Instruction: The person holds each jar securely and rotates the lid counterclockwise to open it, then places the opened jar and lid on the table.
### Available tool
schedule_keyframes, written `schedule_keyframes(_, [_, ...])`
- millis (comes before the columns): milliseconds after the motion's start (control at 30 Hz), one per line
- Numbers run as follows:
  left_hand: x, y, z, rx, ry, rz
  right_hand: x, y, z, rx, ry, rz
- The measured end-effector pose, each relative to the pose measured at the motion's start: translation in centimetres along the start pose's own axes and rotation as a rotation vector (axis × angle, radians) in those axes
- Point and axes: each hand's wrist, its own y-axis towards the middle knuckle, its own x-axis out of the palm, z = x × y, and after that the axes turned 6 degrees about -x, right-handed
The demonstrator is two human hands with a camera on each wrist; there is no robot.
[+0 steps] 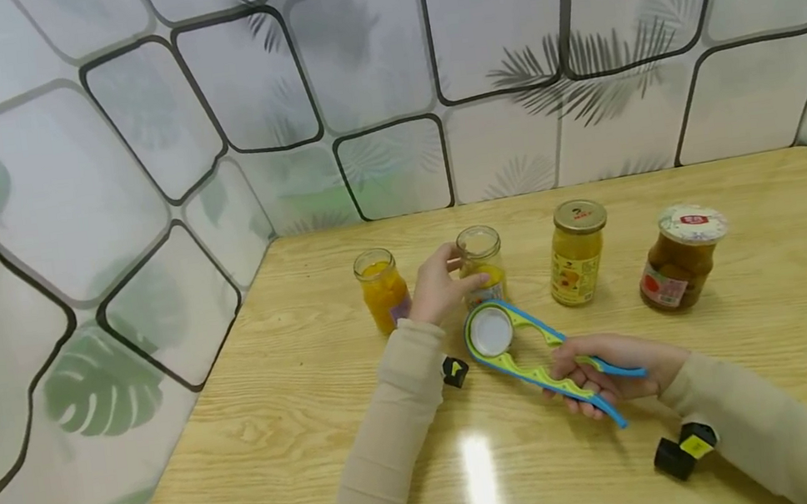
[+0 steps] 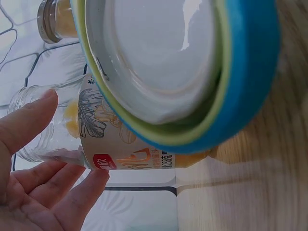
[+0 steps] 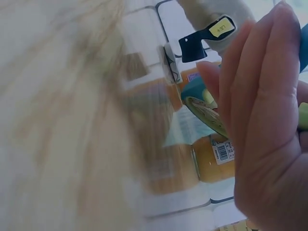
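In the head view my left hand (image 1: 445,282) holds an uncapped glass jar (image 1: 479,243) standing on the table, thumb on one side and fingers on the other. Yellow fruit shows low inside it, and the left wrist view shows its printed label (image 2: 113,122). My right hand (image 1: 599,367) grips the handles of a blue and green jar opener (image 1: 532,375). A round lid (image 1: 492,332), pale inside facing up, sits in the opener's looped end, in front of the jar. The right wrist view shows my right hand (image 3: 264,101) covering much of the opener.
Left of the held jar stands another uncapped jar (image 1: 384,295) with orange fruit. To the right are a capped yellow jar (image 1: 574,256) and a capped brown jar (image 1: 680,268) with a white lid. A patterned wall (image 1: 382,78) rises behind the wooden table (image 1: 282,435).
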Motion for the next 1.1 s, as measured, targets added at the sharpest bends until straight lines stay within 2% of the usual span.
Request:
schedule_keyframes(167, [0.07,0.09,-0.07,-0.007,0.007,0.0,0.05,-0.09,0.11,0.002,-0.004,0.014])
schedule_keyframes(567, [-0.05,-0.17,0.04,0.016,0.013,-0.004,-0.32,0.03,0.34,0.0,0.075,-0.034])
schedule_keyframes(767, [-0.01,0.04,-0.06,-0.008,0.002,-0.008,-0.36,0.09,0.38,-0.001,0.085,-0.036])
schedule_keyframes(1100, [-0.03,-0.05,0.18,-0.007,0.014,-0.003,-0.27,0.18,0.44,-0.015,0.077,-0.036])
